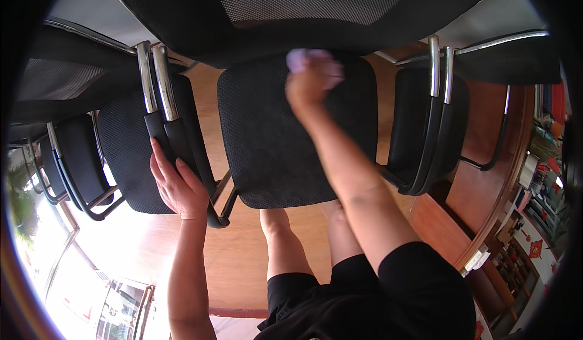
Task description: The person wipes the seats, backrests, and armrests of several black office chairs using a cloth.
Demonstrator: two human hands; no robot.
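Observation:
A black office chair stands in front of me, its textured seat [261, 136] facing up and its mesh backrest [297, 0] at the top of the view. My right hand [307, 91] is closed on a light purple cloth [331, 70], pressed to the rear of the seat; both are a little blurred, and the fingertips are hidden. My left hand [180, 187] lies against the black padded armrest [180, 136] on the left, fingers stretched out and thumb apart, holding nothing.
Black chairs with chrome and black arms stand close on both sides, a left seat [127, 152] and a right seat [408, 121] among them. Beyond the right chair is reddish-brown wooden furniture [443, 224]. Cluttered shelves [516, 255] line the far right. The floor [234, 261] is light brown.

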